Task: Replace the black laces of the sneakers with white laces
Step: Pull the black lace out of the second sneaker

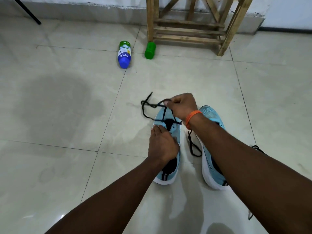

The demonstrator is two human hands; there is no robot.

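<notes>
Beyond the toe of the sneaker, our right hand pinches the black lace.
We see the black lace run from the front eyelets along the heel-to-toe axis; our left hand, fingers curled over the upper, holds the sneaker nearer us.

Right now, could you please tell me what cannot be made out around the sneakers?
- Lacing of the right sneaker, head view: hidden under the right forearm.
- Middle eyelets of the left sneaker: covered by the left hand.
- Gripped part of the black lace: hidden inside the right hand.
- Top of the wooden stand: cut off by the upper edge.
</notes>
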